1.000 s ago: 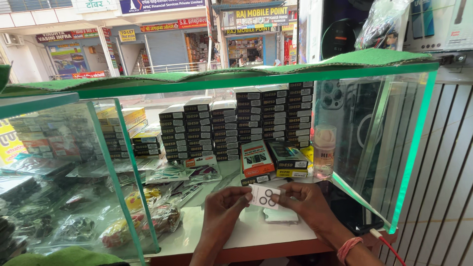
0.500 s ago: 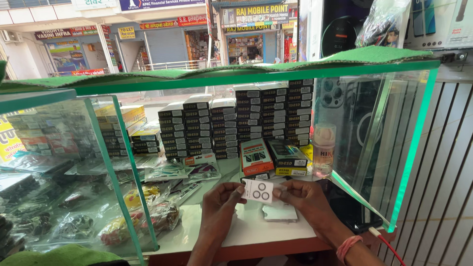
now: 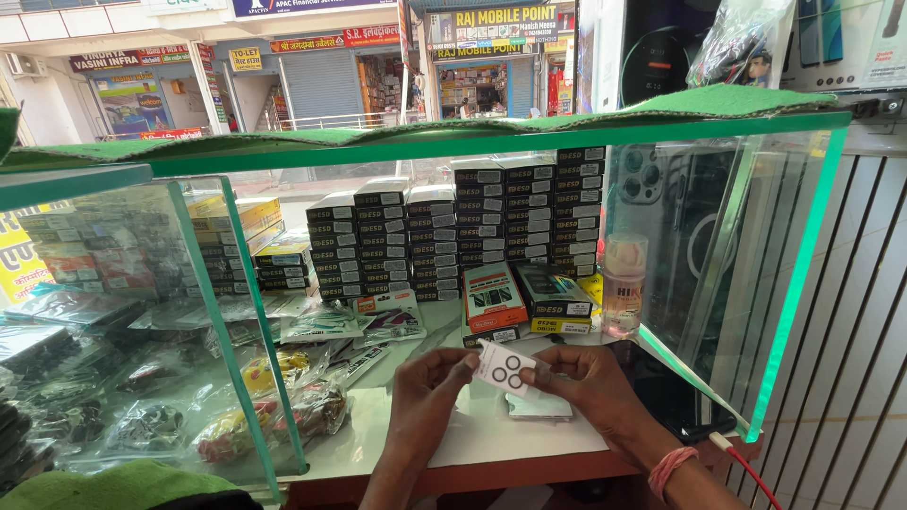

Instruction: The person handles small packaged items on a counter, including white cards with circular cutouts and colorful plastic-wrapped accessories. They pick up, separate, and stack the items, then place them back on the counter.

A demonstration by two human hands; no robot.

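Card (image 3: 501, 367): small, white, three dark rings on its face; held tilted above the surface (image 3: 472, 439), near its front edge, between both hands.

Left hand (image 3: 425, 392): fingers curled, thumb and fingertips pinching the card's left end.

Right hand (image 3: 590, 387): fingers closed on the card's right end; red thread band (image 3: 667, 469) at the wrist.

Phone (image 3: 539, 406): pale, lying flat on the surface just below the card, partly hidden by the right hand.

Two flat boxes (image 3: 524, 297): one orange, one dark, leaning behind the card toward the middle of the surface.

Stacked boxes (image 3: 444, 231): dark with white labels, in rows along the back edge.

Bottle (image 3: 623, 297): small, clear, pale cap, at the right edge beside the glass pane (image 3: 718, 274).

Packets (image 3: 312, 326): clear plastic, strewn over the left part of the surface.
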